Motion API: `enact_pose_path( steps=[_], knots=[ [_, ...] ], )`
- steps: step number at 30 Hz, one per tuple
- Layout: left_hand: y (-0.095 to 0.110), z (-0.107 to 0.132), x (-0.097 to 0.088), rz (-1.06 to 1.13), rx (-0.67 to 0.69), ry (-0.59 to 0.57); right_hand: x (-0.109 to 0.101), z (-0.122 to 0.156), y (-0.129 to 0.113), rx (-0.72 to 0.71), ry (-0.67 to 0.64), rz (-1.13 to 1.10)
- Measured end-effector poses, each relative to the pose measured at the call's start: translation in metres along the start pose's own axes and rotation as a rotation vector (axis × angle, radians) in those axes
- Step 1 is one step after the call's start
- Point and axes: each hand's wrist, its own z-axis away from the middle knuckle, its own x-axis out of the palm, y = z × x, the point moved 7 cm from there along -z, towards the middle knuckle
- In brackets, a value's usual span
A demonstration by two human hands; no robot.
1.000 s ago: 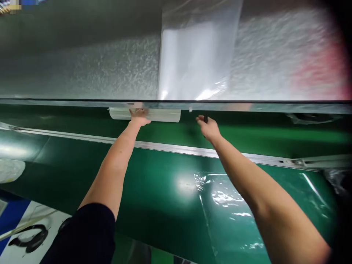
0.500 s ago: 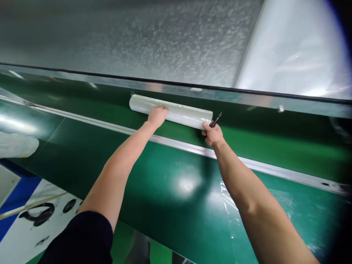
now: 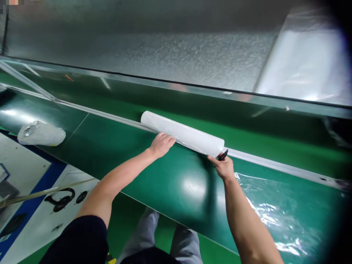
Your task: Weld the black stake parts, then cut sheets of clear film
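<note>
A white roll (image 3: 184,132) in glossy clear film lies slantwise across the aluminium rail (image 3: 110,116) of the green table. My left hand (image 3: 162,143) is at its near side left of the middle, fingers curled over the lower edge. At the roll's right end, my right hand (image 3: 224,167) has its thumb under the rim. A dark slim craft knife (image 3: 223,155) is held in those same fingers; its tip is hard to make out now.
A clear plastic sheet (image 3: 286,212) lies crumpled on the right of the green table (image 3: 170,190). A wrapped roll (image 3: 44,134) rests at the left. Beyond the rail rises a metal-edged panel (image 3: 154,81). A white board with black round parts (image 3: 64,200) is at lower left.
The roll has come nearer to me, from behind the rail to lying over it. Both hands moved toward me with it, and the view has shifted.
</note>
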Motion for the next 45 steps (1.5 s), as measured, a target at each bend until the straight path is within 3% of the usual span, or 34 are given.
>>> enact_pose_path(
  steps=[4,7,10,13,15,20,25,31,34,37,45],
  knots=[
    [0.044,0.023,0.003,0.044,0.038,-0.009,-0.008,0.026,0.02,0.123,0.117,0.055],
    [0.068,0.037,0.005,0.087,0.066,-0.008,-0.014,0.047,0.022,0.149,0.216,0.081],
    [0.077,0.048,0.006,0.133,0.043,-0.013,-0.018,0.064,0.024,0.264,0.321,-0.083],
    [0.077,0.058,0.012,0.193,-0.017,-0.075,-0.016,0.087,0.035,0.569,0.474,-0.376],
    [0.078,0.065,0.016,0.226,-0.063,-0.128,-0.01,0.1,0.036,0.689,0.505,-0.488],
    [0.081,0.077,0.027,0.297,-0.132,-0.222,-0.007,0.111,0.02,0.693,0.429,-0.404],
    [0.071,0.069,0.031,0.413,-0.163,-0.292,-0.009,0.096,0.001,0.655,0.38,-0.328],
    [0.049,0.055,0.014,0.527,-0.229,-0.328,-0.003,0.1,0.002,0.748,0.399,-0.526],
    [0.042,0.056,0.007,0.554,-0.249,-0.314,0.01,0.109,0.007,0.854,0.298,-0.667],
    [0.042,0.059,0.007,0.54,-0.23,-0.337,0.016,0.106,0.003,0.855,0.221,-0.731],
    [0.054,0.078,0.016,0.533,-0.255,-0.438,0.009,0.106,-0.003,0.868,0.227,-0.65]
  ],
)
